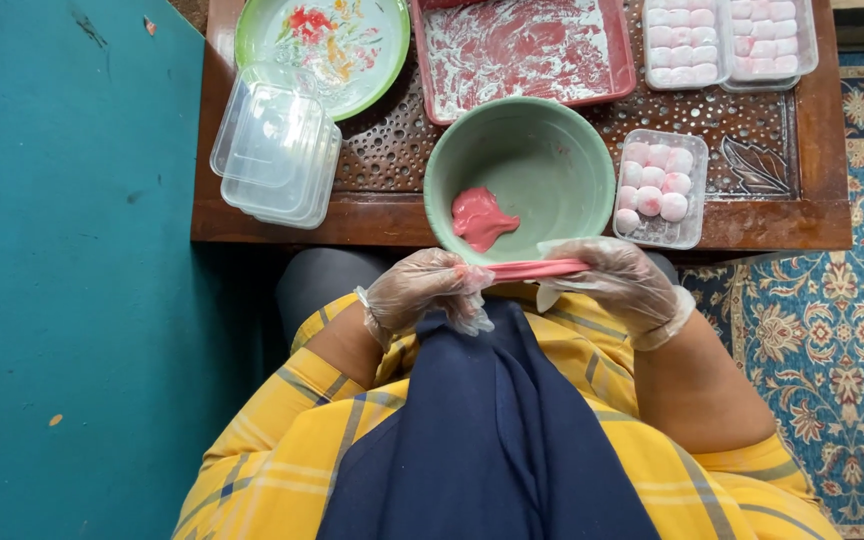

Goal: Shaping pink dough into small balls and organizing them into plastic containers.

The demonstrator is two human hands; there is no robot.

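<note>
Both my hands wear clear plastic gloves. My left hand (422, 290) and my right hand (617, 280) hold the two ends of a pink strip of dough (532, 268), stretched flat between them just in front of a green bowl (552, 135). In that bowl lies a lump of the same pink dough (480, 217) at its near left side. The strip hovers over my lap, at the near edge of the wooden table (372, 215).
A clear tray of pink and white balls (659, 186) sits right of the bowl. Two more filled trays (727, 40) stand at the back right. A floured red tray (522, 50), a flowered green plate (327, 45) and stacked empty clear boxes (277, 150) lie behind and left.
</note>
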